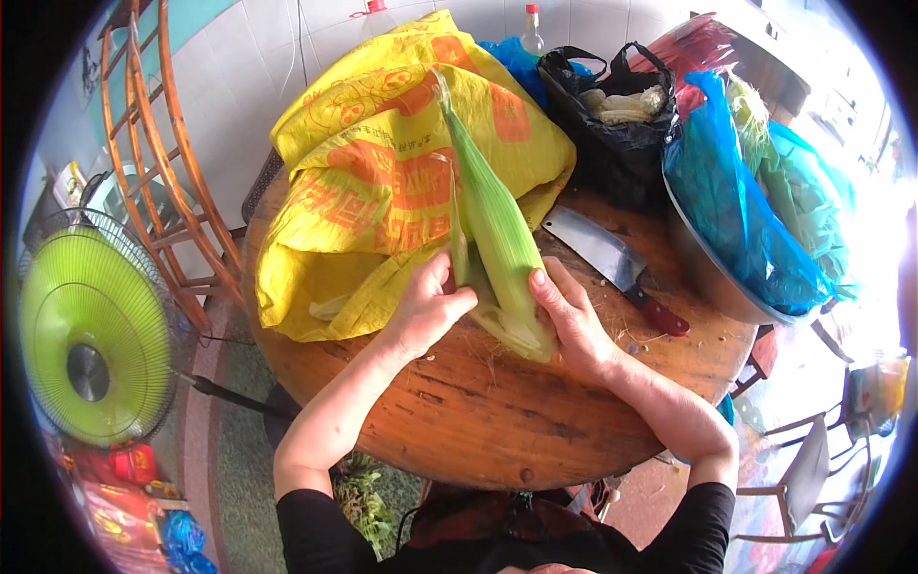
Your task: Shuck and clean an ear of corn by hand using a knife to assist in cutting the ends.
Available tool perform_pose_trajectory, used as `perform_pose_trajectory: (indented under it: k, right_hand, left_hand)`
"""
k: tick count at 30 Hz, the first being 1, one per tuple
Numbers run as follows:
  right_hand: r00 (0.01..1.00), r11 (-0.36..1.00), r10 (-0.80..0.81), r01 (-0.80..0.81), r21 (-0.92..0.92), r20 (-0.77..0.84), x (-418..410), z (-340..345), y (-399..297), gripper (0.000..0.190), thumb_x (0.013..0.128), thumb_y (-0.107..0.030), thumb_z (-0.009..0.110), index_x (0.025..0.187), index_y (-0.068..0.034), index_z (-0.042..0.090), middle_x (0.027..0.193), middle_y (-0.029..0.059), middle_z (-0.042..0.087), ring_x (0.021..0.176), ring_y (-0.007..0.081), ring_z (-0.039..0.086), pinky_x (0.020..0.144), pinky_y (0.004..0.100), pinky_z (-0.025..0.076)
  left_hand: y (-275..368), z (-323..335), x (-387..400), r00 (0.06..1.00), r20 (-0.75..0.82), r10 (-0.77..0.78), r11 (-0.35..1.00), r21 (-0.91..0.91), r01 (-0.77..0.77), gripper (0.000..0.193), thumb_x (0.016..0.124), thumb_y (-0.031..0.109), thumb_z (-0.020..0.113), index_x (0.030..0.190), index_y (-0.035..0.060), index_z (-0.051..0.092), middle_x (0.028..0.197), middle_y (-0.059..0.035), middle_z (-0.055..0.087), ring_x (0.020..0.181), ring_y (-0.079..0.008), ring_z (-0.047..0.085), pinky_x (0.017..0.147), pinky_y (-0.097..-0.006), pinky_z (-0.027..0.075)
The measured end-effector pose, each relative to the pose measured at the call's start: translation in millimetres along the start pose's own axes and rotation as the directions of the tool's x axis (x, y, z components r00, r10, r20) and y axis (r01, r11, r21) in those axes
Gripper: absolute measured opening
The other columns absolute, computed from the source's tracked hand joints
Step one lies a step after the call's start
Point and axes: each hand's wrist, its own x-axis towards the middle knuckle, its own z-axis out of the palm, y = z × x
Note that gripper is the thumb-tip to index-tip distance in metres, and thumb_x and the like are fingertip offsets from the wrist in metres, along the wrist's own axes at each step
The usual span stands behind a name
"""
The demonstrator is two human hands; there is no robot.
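An ear of corn in its green husk (495,215) is held over the round wooden table (488,423), its narrow tip pointing away from me. My right hand (574,316) grips the thick pale base from the right, thumb on the husk. On the other side, my left hand (434,301) pinches a strip of husk (458,237) that stands apart from the ear. A yellow woven sack (344,208) with orange print lies behind and to the left. Right of the ear rests a cleaver (602,251) with a dark red handle.
A black plastic bag (609,158) holds peeled corn cobs. At the right, a metal basin (706,262) contains a blue plastic bag (739,208) and green husks. A green fan (93,337) and a wooden ladder-like frame (161,165) stand left. Corn silk and crumbs litter the tabletop.
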Motion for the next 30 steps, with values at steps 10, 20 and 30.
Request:
perform_pose_trajectory:
  k: [10,20,30]
  right_hand:
    - [0.911,0.702,-0.401,0.238,-0.671,-0.096,1.3,9.2,10.2,0.061,0.095,-0.048,0.058,0.126,0.001,0.039,0.103,0.0234,0.059,0.091,0.0343,0.064,0.074,0.0426,0.054]
    - [0.795,0.293,-0.589,0.379,-0.878,0.146,-1.9,11.3,5.9,0.061,0.089,-0.042,0.068,0.121,0.003,0.043,0.099,0.0194,0.058,0.087,0.0324,0.063,0.073,0.0413,0.054]
    - [0.99,0.966,0.134,-0.139,0.216,0.037,16.6,-10.3,8.1,0.061,0.099,-0.047,0.053,0.138,-0.001,0.042,0.111,0.0103,0.063,0.097,0.0171,0.061,0.083,0.0313,0.051]
  left_hand:
    - [-3.6,8.8,-4.8,0.776,0.097,0.623,0.455,0.762,-0.46,0.016,0.083,-0.001,0.068,0.097,0.0033,0.06,0.077,-0.0079,0.062,0.063,-0.0195,0.062,0.056,-0.0304,0.05]
    - [-2.3,7.6,-5.3,0.996,0.091,-0.016,0.952,-0.302,0.043,0.056,0.086,0.025,0.074,0.13,0.002,0.048,0.118,-0.0088,0.059,0.11,-0.0174,0.056,0.099,-0.0373,0.044]
    - [0.7,-1.9,2.3,0.966,0.255,-0.046,0.838,-0.517,0.176,0.053,0.089,0.024,0.07,0.131,0.0013,0.048,0.123,-0.0132,0.06,0.117,-0.0245,0.056,0.105,-0.0438,0.042]
